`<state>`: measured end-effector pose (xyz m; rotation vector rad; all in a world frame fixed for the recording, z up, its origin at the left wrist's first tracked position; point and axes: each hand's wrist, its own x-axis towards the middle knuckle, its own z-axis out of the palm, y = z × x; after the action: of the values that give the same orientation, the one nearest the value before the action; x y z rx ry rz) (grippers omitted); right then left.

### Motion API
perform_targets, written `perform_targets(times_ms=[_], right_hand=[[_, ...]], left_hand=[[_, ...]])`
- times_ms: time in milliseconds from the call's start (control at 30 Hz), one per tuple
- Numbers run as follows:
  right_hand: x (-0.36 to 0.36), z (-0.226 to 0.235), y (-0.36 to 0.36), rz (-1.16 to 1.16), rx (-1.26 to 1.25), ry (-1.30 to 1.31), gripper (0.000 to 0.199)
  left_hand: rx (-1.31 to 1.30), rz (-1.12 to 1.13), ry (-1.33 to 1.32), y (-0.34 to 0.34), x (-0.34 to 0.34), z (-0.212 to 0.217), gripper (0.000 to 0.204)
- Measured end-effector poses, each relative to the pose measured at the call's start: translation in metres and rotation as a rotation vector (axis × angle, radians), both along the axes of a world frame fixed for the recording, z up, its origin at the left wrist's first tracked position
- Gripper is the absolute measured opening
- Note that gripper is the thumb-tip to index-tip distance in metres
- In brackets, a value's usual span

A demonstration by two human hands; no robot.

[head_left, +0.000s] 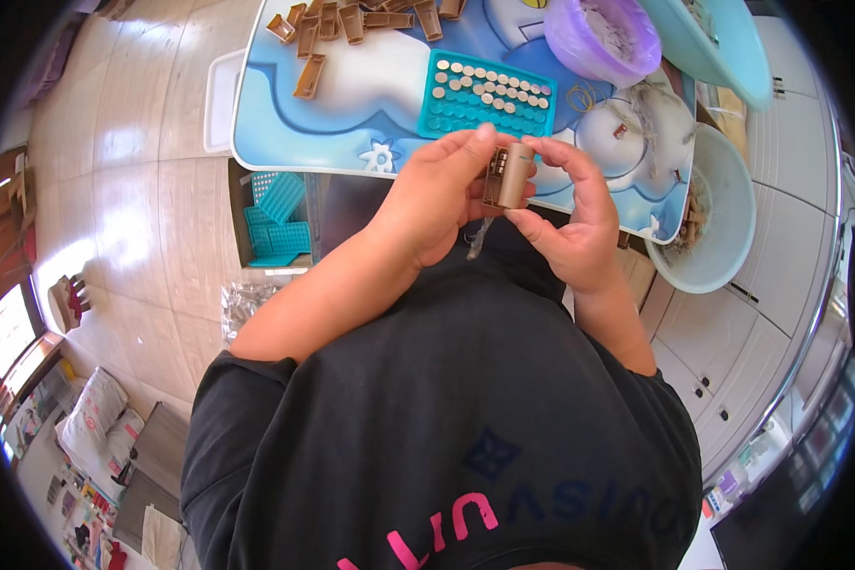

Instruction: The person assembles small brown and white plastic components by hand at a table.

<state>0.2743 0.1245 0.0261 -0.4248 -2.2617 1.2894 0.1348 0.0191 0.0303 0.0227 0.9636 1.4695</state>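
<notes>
Between my two hands, just off the table's near edge, is a small tan casing (pixel 517 178) with a brown open side that shows shiny metal parts. My left hand (pixel 446 185) is closed around its brown side, the thumb lying along the top. From the other side, my right hand (pixel 582 223) grips it with forefinger at the upper end and thumb at the lower end. Some thin, clear-looking strands (pixel 480 239) hang below the casing. Just beyond my hands lies a teal tray (pixel 432 119) with rows of round, silvery-white discs, its nearest rows showing bare round pockets.
Several brown plastic casings (pixel 351 24) lie at the table's far left. A lilac lined basin (pixel 651 57) stands far right beside a large pale-blue basin (pixel 750 57). Another basin (pixel 739 218) sits right of the blue patterned table (pixel 285 123). Teal trays (pixel 280 199) fill a box at left.
</notes>
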Motion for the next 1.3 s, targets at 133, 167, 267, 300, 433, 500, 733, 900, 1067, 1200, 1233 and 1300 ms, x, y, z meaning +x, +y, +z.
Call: perform_targets(times_ms=[133, 167, 267, 300, 433, 500, 733, 900, 1067, 1200, 1233, 1300], right_hand=[[-0.005, -0.006, -0.003, 0.019, -0.009, 0.019, 0.057], [-0.006, -0.005, -0.003, 0.028, -0.005, 0.010, 0.057], [-0.007, -0.004, -0.002, 0.036, 0.013, -0.013, 0.057], [-0.007, -0.005, -0.002, 0.032, 0.025, -0.024, 0.058], [-0.008, -0.005, -0.001, 0.040, 0.037, -0.027, 0.057], [-0.007, -0.006, -0.002, 0.027, 0.036, -0.039, 0.057], [-0.007, -0.003, 0.001, 0.044, 0.088, 0.000, 0.051], [-0.010, 0.000, 0.014, 0.067, -0.022, -0.059, 0.033], [-0.005, -0.005, 0.012, 0.039, -0.397, -0.013, 0.027], [-0.008, -0.010, 0.008, -0.027, -0.694, 0.168, 0.026], [-0.008, -0.010, 0.007, -0.031, -0.693, 0.172, 0.026], [-0.008, -0.008, 0.005, -0.078, -0.747, 0.204, 0.028]], left_hand=[[0.028, 0.022, -0.046, -0.003, 0.000, -0.001, 0.049], [0.028, 0.028, -0.047, -0.003, 0.000, -0.002, 0.049], [0.036, 0.045, -0.050, -0.002, 0.001, -0.006, 0.050], [0.041, 0.049, -0.039, -0.002, 0.001, -0.006, 0.050], [0.054, 0.058, -0.029, -0.002, 0.001, -0.004, 0.047], [0.038, 0.063, -0.026, -0.002, 0.002, -0.004, 0.040], [0.106, 0.042, 0.172, -0.003, 0.009, -0.008, 0.046], [0.196, -0.132, 0.798, -0.009, 0.011, -0.006, 0.060], [0.157, -0.212, 0.832, -0.007, 0.009, 0.005, 0.058], [0.097, -0.076, 0.864, -0.010, 0.009, 0.001, 0.042], [0.048, -0.073, 0.849, -0.011, 0.008, 0.002, 0.035], [0.027, -0.075, 0.846, -0.011, 0.007, 0.007, 0.029]])
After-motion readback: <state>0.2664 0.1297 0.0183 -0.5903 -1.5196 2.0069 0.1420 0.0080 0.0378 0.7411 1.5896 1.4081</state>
